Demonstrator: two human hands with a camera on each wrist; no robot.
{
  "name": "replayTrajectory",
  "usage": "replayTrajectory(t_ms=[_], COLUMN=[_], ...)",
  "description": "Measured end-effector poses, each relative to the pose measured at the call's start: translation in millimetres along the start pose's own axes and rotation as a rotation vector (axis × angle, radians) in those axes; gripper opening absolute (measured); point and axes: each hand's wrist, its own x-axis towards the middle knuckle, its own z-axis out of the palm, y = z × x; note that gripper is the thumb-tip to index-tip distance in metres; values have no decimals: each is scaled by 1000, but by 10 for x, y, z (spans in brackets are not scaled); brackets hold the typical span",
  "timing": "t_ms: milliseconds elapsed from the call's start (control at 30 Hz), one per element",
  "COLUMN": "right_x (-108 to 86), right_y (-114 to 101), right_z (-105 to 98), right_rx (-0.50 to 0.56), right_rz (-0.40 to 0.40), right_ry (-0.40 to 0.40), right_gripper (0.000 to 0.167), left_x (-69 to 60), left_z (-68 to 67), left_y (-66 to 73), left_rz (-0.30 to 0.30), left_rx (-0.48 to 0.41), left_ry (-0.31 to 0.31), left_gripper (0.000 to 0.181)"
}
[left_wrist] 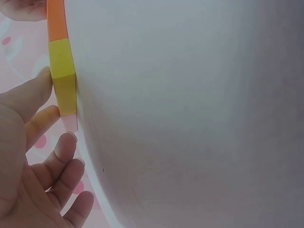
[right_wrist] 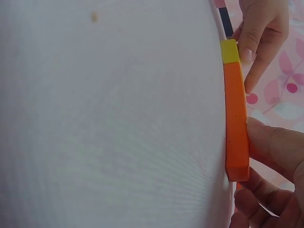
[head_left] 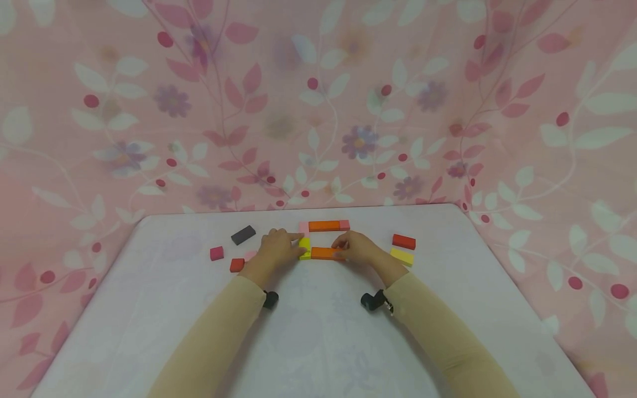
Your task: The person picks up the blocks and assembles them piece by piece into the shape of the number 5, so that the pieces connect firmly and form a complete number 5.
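Observation:
On the table, a yellow piece (head_left: 304, 242) (left_wrist: 65, 92) (right_wrist: 230, 51) meets the left end of an orange block (head_left: 322, 253) (left_wrist: 57, 21) (right_wrist: 236, 114). My left hand (head_left: 278, 250) (left_wrist: 23, 142) (right_wrist: 266, 33) touches the yellow piece's left side with thumb and index finger fairly straight, other fingers loosely bent. At the orange block's right end, my right hand (head_left: 359, 249) (left_wrist: 27, 9) (right_wrist: 278, 175) pinches with thumb and fingers; part of that end is hidden. Beyond the yellow stands a pink piece (head_left: 304, 227), beside another orange block (head_left: 324, 226) with a pink block (head_left: 344, 225) at its right end.
Left of my left hand lie a dark grey block (head_left: 243, 235), a magenta block (head_left: 216, 254), a red block (head_left: 237, 265) and a partly covered pink piece (head_left: 250, 255). Right of my right hand are a red block (head_left: 404, 242) and a yellow block (head_left: 402, 256). Patterned cloth rises behind the table.

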Motion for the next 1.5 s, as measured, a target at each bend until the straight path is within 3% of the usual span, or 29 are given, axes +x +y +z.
replayTrajectory(t_ms=[133, 1133, 1300, 1500], right_x=[2, -27, -75, -173], right_y=[6, 46, 44, 55], right_z=[5, 37, -68, -320], right_rx=[4, 14, 31, 16], right_rz=[2, 1, 16, -22], right_ry=[2, 19, 48, 119], right_gripper=[20, 22, 25, 30], left_x=[-8, -76, -60, -37], left_z=[-13, -35, -26, 1], left_y=[6, 25, 5, -13], left_rz=[-28, -53, -32, -21], left_rx=[-22, -58, -39, -44], left_ry=[-19, -28, -38, -27], left_gripper=[58, 58, 58, 58])
